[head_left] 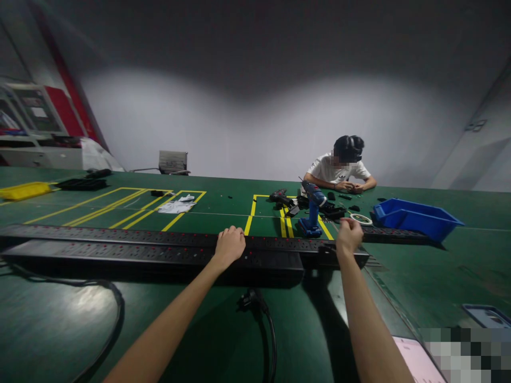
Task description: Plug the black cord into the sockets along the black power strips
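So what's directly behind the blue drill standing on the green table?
Behind the blue drill lie small black parts on the green table. Farther back a person sits with hands together. The drill's body covers whatever lies right behind its base.

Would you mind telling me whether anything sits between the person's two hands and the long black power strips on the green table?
Nothing visible does. The left hand already rests on the power strips, and the right hand is at their right end. The blue drill stands beyond them.
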`<state>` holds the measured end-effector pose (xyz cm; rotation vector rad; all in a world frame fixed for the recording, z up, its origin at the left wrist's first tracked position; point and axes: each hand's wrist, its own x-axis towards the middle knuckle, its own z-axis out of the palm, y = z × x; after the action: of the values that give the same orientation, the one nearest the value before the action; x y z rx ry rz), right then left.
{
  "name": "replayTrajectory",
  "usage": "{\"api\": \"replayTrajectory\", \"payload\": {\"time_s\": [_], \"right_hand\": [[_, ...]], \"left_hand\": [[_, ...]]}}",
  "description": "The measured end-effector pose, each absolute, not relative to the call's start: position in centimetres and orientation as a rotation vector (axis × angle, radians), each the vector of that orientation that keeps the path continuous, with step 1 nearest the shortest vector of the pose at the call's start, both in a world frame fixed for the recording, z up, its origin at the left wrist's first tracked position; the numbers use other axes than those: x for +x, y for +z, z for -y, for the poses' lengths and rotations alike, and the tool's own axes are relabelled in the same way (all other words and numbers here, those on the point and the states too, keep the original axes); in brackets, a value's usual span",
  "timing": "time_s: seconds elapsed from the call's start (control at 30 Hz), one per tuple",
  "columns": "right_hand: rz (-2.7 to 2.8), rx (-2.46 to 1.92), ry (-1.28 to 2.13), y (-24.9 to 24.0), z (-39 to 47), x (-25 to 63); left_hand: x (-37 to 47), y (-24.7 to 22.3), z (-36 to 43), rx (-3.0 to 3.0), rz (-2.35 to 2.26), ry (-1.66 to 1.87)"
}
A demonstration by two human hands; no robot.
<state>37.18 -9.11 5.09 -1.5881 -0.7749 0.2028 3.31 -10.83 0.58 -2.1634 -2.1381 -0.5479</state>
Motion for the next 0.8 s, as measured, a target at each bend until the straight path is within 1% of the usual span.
{"api": "replayTrajectory", "payload": {"time_s": [0.07,0.1,0.17,0.23,0.27,0.33,0.4,0.47,0.53,0.6,0.67,0.8], "right_hand": [[1.117,-1.43,0.768,7.4,9.6,35.3],[1.31,-1.333,0.983,8.3,10.0,34.1],[1.74,-1.232,1.212,9.8,11.5,31.4],[2.208,-1.173,1.302,10.6,13.2,28.5],[2.429,-1.131,1.313,10.8,14.1,27.1],[2.751,-1.08,1.169,10.9,15.5,24.5],[2.89,-1.054,0.918,10.7,16.6,22.5],[3.006,-1.113,0.773,10.3,17.3,21.0],[3.114,-1.299,0.817,9.7,17.9,19.9],[3.159,-1.541,0.95,9.0,18.4,18.9],[3.181,-1.675,0.977,8.3,18.7,18.2],[3.285,-1.586,0.793,7.2,18.3,17.3]], "left_hand": [[3.3,0.6,10.8,-2.155,2.136,-0.546],[3.4,0.5,10.8,-2.149,2.134,-0.543],[3.3,0.5,10.8,-2.141,2.13,-0.54],[3.3,0.4,10.8,-2.143,2.12,-0.543],[3.3,0.3,10.8,-2.144,2.116,-0.544],[3.3,0.3,10.8,-2.142,2.117,-0.544],[3.2,0.3,10.8,-2.142,2.13,-0.537],[3.2,0.3,10.7,-2.143,2.138,-0.537],[3.2,0.2,10.7,-2.146,2.133,-0.545],[3.1,0.2,10.6,-2.152,2.122,-0.556],[3.1,0.2,10.6,-2.157,2.116,-0.565],[3.0,0.3,10.6,-2.163,2.121,-0.571]]}}
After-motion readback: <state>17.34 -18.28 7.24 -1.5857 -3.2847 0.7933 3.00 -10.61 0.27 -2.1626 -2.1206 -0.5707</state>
